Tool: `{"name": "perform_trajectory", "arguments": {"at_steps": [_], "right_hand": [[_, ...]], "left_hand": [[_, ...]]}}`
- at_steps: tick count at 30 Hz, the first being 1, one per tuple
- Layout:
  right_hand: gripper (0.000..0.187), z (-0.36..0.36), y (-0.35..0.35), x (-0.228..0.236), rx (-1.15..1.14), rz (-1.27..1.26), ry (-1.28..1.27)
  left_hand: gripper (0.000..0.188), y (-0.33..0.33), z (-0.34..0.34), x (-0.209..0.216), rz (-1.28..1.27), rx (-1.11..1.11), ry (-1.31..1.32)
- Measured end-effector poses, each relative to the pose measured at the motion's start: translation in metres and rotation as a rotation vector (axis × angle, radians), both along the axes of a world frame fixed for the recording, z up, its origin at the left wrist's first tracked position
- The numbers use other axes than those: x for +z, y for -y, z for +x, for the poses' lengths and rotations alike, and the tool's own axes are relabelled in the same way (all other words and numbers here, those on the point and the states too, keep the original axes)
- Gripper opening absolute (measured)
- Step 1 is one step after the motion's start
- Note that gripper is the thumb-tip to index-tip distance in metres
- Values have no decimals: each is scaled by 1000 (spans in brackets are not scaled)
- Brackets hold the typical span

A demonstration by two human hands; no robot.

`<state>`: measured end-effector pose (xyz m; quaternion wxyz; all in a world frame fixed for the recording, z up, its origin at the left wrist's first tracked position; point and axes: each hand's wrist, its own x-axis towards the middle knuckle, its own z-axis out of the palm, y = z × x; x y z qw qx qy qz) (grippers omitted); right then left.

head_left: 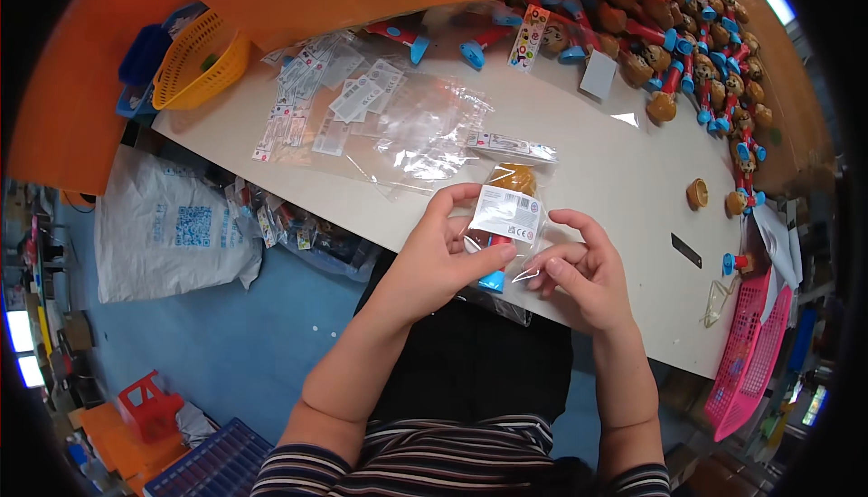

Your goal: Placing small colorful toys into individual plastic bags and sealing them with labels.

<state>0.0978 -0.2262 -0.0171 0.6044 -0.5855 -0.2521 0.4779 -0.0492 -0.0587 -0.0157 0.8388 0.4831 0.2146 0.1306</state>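
My left hand (432,257) is closed on a clear plastic bag (548,191) at the table's front edge, thumb across its front. Inside the bag is a toy figure (515,177) with a brown head and a blue base, partly covered by a white printed label (504,215). A printed header strip (514,146) lies at the bag's far end. Against the bag's right side, my right hand (586,278) has its fingers bent and apart, fingertips at the plastic. Whether they press on it is hard to see.
Flat clear bags (425,131) and white labels (357,97) are spread left of centre. Many red-and-blue toy figures (665,81) pile up at the far right. A pink basket (749,352) stands right, a yellow basket (201,63) far left, a white sack (172,226) below the table's left edge.
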Motion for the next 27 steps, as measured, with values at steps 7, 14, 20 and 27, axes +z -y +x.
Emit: {"name": "perform_trajectory", "arguments": {"at_steps": [7,14,20,27], "right_hand": [[41,1,5,-7,-85,24,-71],[29,-7,2,-6,-69,7,60],[21,-3,-6,-3,-32,-57,63],[19,-1,-8,-7,-84,-11,3]], "left_hand": [[77,-3,-94,24,-62,56,-108],[70,-34,-209,-46,5,425,-330],[61,-85,-200,-126,168,693,-546],[49,-213,-153,-147,585,1274,-331]]}}
